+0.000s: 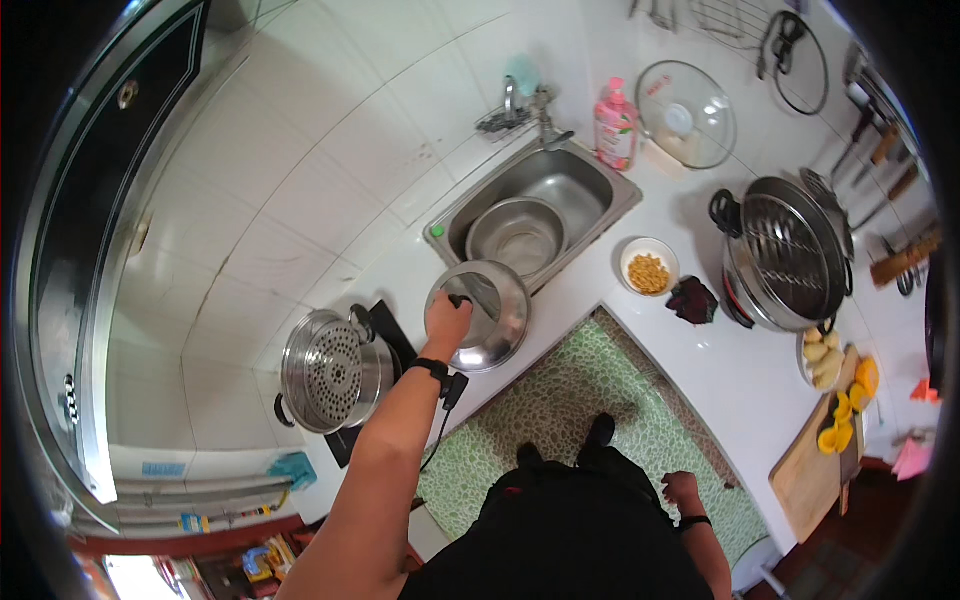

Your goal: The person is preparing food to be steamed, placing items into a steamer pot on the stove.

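Observation:
My left hand grips the black knob of a round metal pot lid with a glass centre, which is over the counter beside the sink. Left of it, a steel steamer pot stands on a black cooktop, a perforated steamer tray showing at its top. My right hand hangs low by my right side, over the floor, its fingers curled; nothing shows in it. A metal basin lies in the steel sink.
A bowl of yellow kernels or beans, a dark crumpled item, a large pot with a rack, a plate of peeled pieces and a cutting board with orange-yellow slices are on the right counter. A pink pump bottle stands behind the sink.

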A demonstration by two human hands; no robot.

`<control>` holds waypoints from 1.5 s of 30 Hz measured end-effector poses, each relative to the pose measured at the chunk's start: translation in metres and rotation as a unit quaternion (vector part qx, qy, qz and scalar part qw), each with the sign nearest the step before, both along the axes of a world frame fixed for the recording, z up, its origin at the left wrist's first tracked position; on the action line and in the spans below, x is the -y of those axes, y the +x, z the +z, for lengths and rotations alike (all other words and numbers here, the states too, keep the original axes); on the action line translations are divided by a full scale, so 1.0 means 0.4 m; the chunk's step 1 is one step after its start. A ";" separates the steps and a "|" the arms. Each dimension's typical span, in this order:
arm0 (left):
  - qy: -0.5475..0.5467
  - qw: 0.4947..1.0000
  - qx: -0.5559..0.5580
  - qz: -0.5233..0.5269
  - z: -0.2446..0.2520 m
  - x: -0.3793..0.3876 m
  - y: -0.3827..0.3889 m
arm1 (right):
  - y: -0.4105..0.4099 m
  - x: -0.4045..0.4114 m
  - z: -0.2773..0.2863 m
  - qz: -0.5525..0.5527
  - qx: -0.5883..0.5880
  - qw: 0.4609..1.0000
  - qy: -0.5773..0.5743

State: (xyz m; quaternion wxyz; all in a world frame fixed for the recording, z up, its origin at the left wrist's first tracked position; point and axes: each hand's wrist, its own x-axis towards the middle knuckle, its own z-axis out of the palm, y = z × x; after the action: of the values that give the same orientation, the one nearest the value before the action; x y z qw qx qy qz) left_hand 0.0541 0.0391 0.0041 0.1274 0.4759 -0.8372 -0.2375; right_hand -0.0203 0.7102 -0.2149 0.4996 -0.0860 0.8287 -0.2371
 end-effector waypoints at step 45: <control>0.476 0.673 -0.466 0.321 0.092 -0.043 0.974 | 0.172 0.515 0.289 -0.022 -0.024 0.999 0.007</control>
State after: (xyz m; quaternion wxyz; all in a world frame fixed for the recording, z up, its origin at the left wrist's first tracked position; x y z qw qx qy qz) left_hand 0.4437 0.0563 0.0411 0.3260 0.5390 -0.2383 -0.7393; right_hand 0.0485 0.5040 -0.0994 0.4751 -0.0698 0.8438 -0.2396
